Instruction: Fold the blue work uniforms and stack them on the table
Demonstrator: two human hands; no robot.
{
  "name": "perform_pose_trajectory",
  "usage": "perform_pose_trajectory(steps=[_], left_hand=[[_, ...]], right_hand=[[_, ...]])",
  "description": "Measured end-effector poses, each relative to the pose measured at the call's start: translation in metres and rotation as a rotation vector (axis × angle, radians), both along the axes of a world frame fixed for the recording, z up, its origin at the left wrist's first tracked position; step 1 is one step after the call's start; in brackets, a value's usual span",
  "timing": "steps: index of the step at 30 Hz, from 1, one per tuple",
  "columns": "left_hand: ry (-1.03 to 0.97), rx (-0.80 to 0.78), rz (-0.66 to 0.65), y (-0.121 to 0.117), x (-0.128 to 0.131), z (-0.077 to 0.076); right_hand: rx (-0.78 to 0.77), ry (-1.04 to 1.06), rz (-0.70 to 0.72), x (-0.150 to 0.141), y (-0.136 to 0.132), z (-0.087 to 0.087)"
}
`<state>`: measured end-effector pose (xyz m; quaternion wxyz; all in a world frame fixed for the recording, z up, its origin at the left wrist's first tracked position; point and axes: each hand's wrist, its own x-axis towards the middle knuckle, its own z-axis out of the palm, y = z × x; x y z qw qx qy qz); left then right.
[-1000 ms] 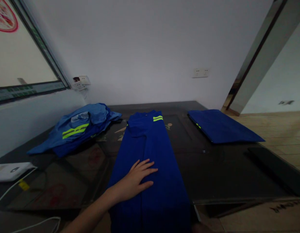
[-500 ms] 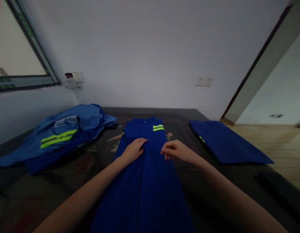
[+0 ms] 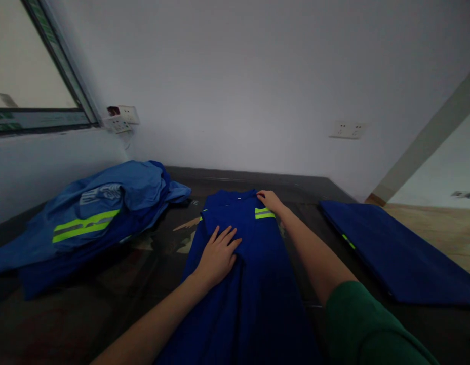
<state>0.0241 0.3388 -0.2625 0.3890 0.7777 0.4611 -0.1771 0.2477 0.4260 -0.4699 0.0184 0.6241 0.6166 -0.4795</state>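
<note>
A dark blue work jacket (image 3: 261, 253) with yellow-green reflective strips lies lengthwise in front of me, its collar end away from me and its sides folded in. My left hand (image 3: 218, 256) rests flat on its chest, fingers spread. At the far right shoulder corner, just above a reflective strip (image 3: 265, 213), my right hand (image 3: 271, 201) has its fingers closed on the cloth edge. The jacket's near end runs out of the bottom of the view.
On the left lies a heap of crumpled blue garments (image 3: 140, 180) with a reflective band. A flat, folded blue garment (image 3: 394, 243) is at the right. Beneath them is a dark table (image 3: 303, 190) against a white wall with sockets (image 3: 348, 130).
My right hand has gone from above the jacket's right side forward to its shoulder corner and closed there. My left hand's fingers have spread on the chest. The view has shifted slightly.
</note>
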Motion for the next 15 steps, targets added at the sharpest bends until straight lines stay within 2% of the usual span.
perform_pose_trajectory(steps=[3, 7, 11, 13, 15], left_hand=[[0.012, -0.074, 0.020, 0.013, 0.007, 0.010], [0.107, -0.166, 0.031, 0.024, 0.017, 0.023], [0.234, -0.227, -0.032, 0.023, 0.020, 0.024], [0.197, -0.191, -0.028, 0.021, 0.019, 0.021], [0.115, -0.164, 0.032, 0.019, 0.018, 0.018]], right_hand=[[0.002, -0.029, 0.093, 0.004, -0.001, -0.020], [0.032, -0.050, 0.182, 0.011, -0.006, -0.037], [0.048, -0.064, 0.235, 0.013, -0.014, -0.045], [0.053, -0.083, 0.245, 0.013, -0.019, -0.045], [0.065, -0.113, 0.240, 0.012, -0.024, -0.043]])
